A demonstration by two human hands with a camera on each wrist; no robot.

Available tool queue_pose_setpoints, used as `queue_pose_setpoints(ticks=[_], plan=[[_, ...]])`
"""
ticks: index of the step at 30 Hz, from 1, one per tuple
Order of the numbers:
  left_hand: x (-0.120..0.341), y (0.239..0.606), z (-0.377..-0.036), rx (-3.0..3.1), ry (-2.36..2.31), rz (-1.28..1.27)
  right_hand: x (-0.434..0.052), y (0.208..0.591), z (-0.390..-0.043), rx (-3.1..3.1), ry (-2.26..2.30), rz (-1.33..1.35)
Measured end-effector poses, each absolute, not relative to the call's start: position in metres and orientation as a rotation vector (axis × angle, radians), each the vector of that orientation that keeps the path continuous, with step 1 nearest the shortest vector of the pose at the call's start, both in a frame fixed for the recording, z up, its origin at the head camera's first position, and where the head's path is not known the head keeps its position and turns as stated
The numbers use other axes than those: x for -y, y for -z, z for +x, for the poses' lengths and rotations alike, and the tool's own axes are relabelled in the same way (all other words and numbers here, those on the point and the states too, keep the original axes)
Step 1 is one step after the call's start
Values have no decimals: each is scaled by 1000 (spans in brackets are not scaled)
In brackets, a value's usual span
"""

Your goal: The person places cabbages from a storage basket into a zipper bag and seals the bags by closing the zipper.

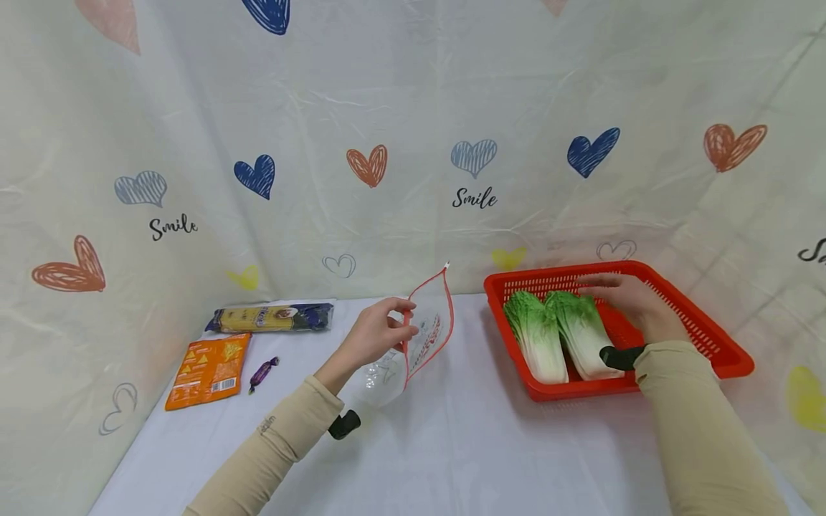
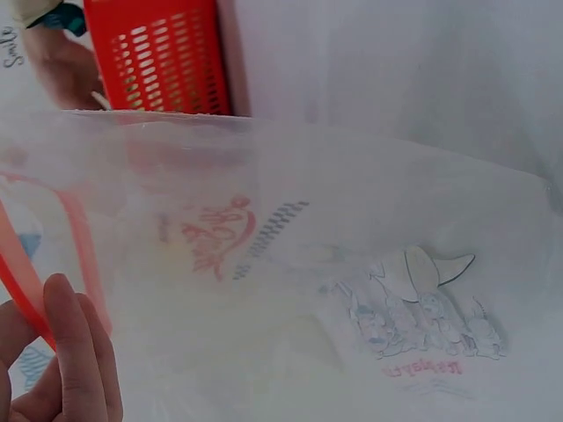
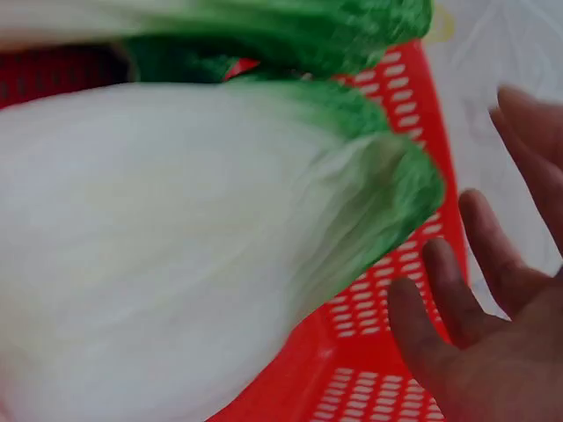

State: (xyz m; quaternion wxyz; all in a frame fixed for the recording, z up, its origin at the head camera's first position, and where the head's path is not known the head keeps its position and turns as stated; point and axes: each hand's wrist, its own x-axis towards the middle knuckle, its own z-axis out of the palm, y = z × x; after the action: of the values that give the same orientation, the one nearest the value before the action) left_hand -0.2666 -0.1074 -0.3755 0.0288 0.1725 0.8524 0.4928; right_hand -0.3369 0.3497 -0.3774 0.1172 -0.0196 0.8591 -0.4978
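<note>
My left hand [image 1: 381,332] pinches the red-edged rim of a clear plastic zip bag [image 1: 427,337], whose mouth gapes open. Pink and grey prints show on the bag [image 2: 220,237] in the left wrist view. Over the red basket [image 1: 548,392] hovers my right hand [image 1: 622,297], fingers spread and holding nothing. Two napa cabbages lie side by side in that basket, leafy ends toward the back: a left cabbage [image 1: 537,344] and a right cabbage [image 1: 583,340]. The right hand is nearest the right cabbage; in the right wrist view its fingers [image 3: 453,294] stand apart from the leaves.
At the table's left lie a long yellow and dark blue packet [image 1: 274,318], an orange snack bag [image 1: 208,370] and a purple wrapped candy [image 1: 263,374]. A heart-printed curtain [image 1: 413,93] hangs behind the white table [image 1: 464,459].
</note>
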Motion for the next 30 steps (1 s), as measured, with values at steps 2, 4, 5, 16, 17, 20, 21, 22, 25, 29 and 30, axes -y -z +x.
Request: queue_pose_setpoints(ticks=[2, 4, 5, 16, 17, 20, 21, 22, 25, 29, 30], plan=[[107, 375, -267, -2634, -1517, 531, -355, 385, -336, -2473, 1459, -68], [107, 375, -267, -2636, -1516, 527, -359, 390, -335, -2441, 1451, -84], [107, 375, -268, -2635, -1516, 526, -360, 393, -335, -2425, 1448, -95], [105, 375, -268, -2627, -1505, 506, -366, 415, -334, -2294, 1307, -97], [105, 375, -268, -2623, -1504, 507, -365, 417, -334, -2275, 1311, -81], [106, 375, -267, -2620, -1502, 506, -364, 419, -335, -2230, 1326, -68], [107, 376, -267, -2621, -1503, 503, -363, 419, -335, -2223, 1317, -77], [107, 376, -267, -2624, -1504, 501, -362, 418, -335, -2222, 1309, -78], [109, 376, -267, -2634, -1510, 495, -359, 415, -337, -2233, 1266, -116], [109, 376, -268, -2636, -1512, 506, -358, 408, -339, -2296, 1222, -129], [109, 377, -268, -2635, -1512, 510, -358, 406, -339, -2334, 1200, -143]])
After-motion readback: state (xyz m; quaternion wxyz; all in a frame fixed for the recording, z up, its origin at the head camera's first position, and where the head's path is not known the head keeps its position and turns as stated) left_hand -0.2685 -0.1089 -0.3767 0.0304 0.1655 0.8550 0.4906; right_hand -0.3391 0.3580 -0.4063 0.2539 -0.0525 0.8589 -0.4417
